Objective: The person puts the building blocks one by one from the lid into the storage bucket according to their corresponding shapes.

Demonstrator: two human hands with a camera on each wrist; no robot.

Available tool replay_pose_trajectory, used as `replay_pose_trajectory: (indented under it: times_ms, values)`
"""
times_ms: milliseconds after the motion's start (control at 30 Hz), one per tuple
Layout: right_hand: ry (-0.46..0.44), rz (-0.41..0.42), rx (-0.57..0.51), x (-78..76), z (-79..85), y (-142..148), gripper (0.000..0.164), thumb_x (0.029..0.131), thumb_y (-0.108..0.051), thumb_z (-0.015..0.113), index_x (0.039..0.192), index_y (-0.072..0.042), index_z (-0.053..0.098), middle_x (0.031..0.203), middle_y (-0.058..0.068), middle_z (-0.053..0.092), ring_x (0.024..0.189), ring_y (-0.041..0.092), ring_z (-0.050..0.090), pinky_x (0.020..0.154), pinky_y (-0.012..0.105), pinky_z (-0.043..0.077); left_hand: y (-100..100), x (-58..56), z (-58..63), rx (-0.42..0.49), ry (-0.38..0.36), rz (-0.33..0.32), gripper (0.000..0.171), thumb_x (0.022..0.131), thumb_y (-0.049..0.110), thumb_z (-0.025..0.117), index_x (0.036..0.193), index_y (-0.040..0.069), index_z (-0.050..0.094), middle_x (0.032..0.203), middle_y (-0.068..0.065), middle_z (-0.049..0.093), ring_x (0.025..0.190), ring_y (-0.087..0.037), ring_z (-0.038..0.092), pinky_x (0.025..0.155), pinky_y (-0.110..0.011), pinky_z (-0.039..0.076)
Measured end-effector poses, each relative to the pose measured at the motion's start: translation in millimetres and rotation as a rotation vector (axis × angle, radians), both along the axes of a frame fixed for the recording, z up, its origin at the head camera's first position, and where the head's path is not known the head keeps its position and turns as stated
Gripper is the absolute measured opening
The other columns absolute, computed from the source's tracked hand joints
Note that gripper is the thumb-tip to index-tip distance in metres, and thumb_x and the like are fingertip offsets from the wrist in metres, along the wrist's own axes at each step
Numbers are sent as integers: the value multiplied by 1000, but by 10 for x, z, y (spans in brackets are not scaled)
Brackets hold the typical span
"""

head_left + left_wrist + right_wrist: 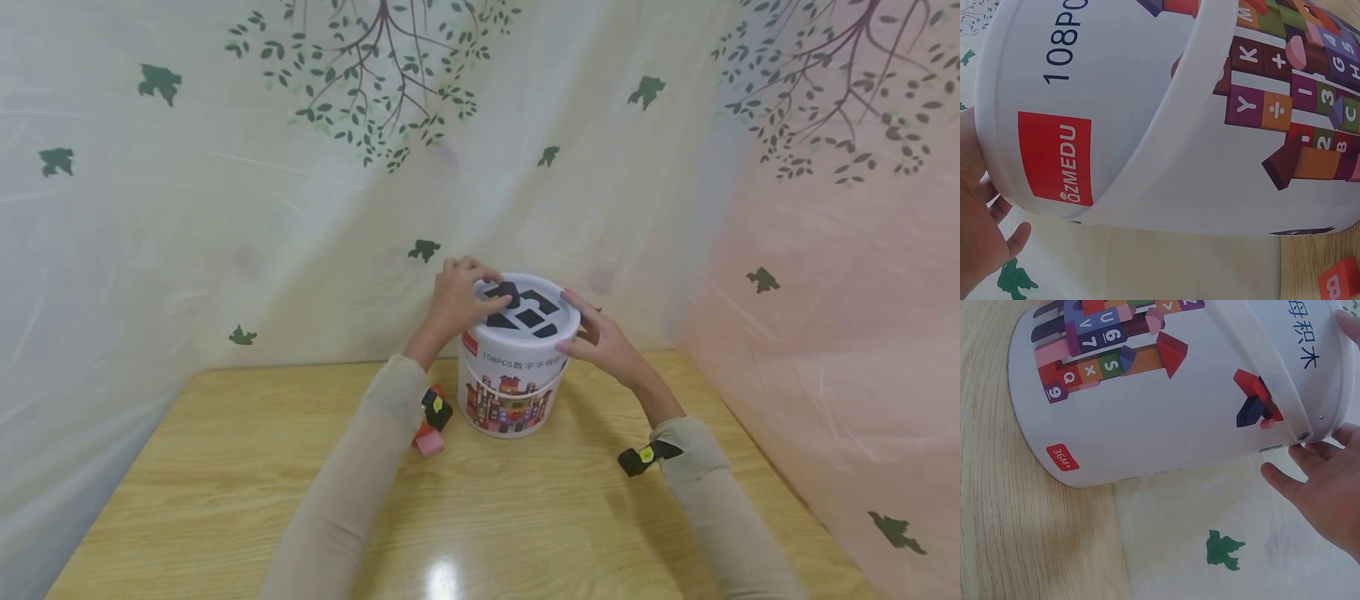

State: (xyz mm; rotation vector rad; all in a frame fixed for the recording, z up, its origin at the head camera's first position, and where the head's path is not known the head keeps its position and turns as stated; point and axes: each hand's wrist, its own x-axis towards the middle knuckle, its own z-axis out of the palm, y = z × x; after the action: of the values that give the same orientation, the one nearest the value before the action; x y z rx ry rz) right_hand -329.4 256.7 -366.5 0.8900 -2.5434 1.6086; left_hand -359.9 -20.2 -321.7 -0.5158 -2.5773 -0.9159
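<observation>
A white lidded bucket (pixel 480 417) printed with coloured toy blocks stands on the table. Its lid (pixel 551 336) has several dark shaped openings. My left hand (pixel 459 298) reaches over the lid's left side, pinching a dark purple rounded block (pixel 509 292) between thumb and forefinger above the openings. On the right, my right hand (pixel 603 343) grips the bucket's rim, thumb at the near side and forefinger farther round. The right wrist view shows the right-hand fingers (pixel 1316 464) against the rim. The pinched block is out of sight in the left wrist view.
A pink block (pixel 430 443) and red blocks lie on the wooden table (pixel 247 483) left of the bucket, partly behind the left wrist. One red block (pixel 1339 280) carries a letter. A leaf-patterned cloth (pixel 315 217) hangs close behind the bucket.
</observation>
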Motion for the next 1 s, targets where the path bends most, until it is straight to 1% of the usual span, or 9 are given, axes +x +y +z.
replay_pose_trajectory:
  times_ms: [133, 367, 667, 833, 1000]
  values:
    - [-4, -3, -3, 1, 2, 0, 86, 94, -13, 70, 163, -16, 20, 171, 7, 19, 156, 37, 22, 120, 62, 26, 7, 4, 13, -6, -19, 0, 38, 87, 39, 79, 118, 18, 74, 126, -6, 61, 119, -27, 44, 101, -45, 40]
    - [-1, 9, -16, -8, -2, -3, 86, 93, -12, 70, 163, -15, 21, 170, 9, 21, 156, 38, 23, 120, 62, 26, 6, 18, 19, 17, -51, -19, 38, 88, 38, 79, 119, 18, 73, 126, -5, 60, 121, -26, 43, 102, -46, 40]
    - [4, 9, -23, -5, 4, -3, 87, 92, -12, 71, 163, -13, 20, 171, 8, 18, 157, 37, 20, 121, 62, 25, -12, 5, 3, 30, -17, -50, 35, 87, 38, 79, 116, 19, 74, 120, -3, 63, 117, -23, 47, 105, -46, 37]
    - [2, 11, -19, -8, 1, 0, 87, 93, -12, 71, 163, -14, 20, 171, 8, 18, 157, 37, 20, 121, 62, 25, -20, 19, 15, 36, -15, -57, 35, 87, 38, 79, 116, 19, 73, 121, -3, 64, 117, -22, 47, 105, -47, 37]
    - [-3, 18, -26, -9, -6, 3, 87, 93, -11, 71, 163, -14, 20, 171, 8, 19, 157, 37, 20, 121, 62, 25, -37, 52, 40, 34, -16, -64, 36, 87, 38, 79, 117, 19, 73, 125, -2, 65, 121, -23, 47, 107, -47, 36]
